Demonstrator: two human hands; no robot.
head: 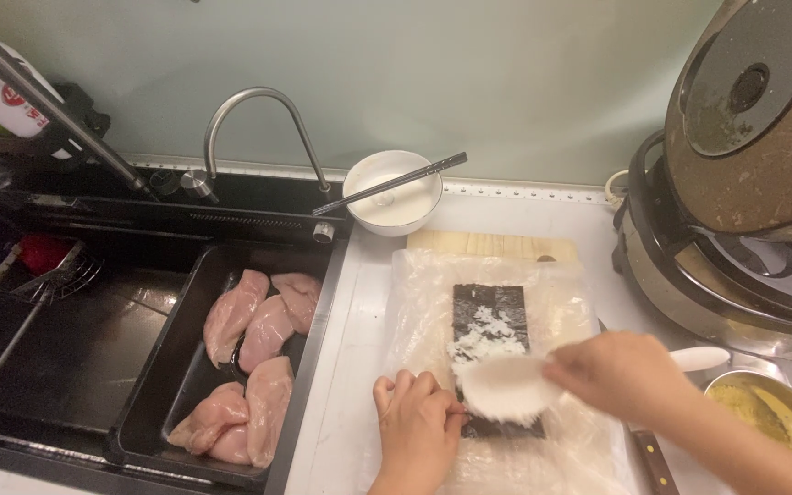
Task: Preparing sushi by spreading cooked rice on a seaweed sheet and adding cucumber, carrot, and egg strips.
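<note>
A dark seaweed sheet lies on clear plastic wrap over a wooden cutting board. White rice is scattered on the sheet's middle. My right hand grips a white rice paddle whose blade hovers over the sheet's near end. My left hand presses flat on the wrap at the sheet's lower left corner, holding nothing.
A black tray with several raw chicken pieces sits in the sink beside a faucet. A white bowl with chopsticks stands behind the board. An open rice cooker and a metal bowl are at right. A knife handle lies near the board.
</note>
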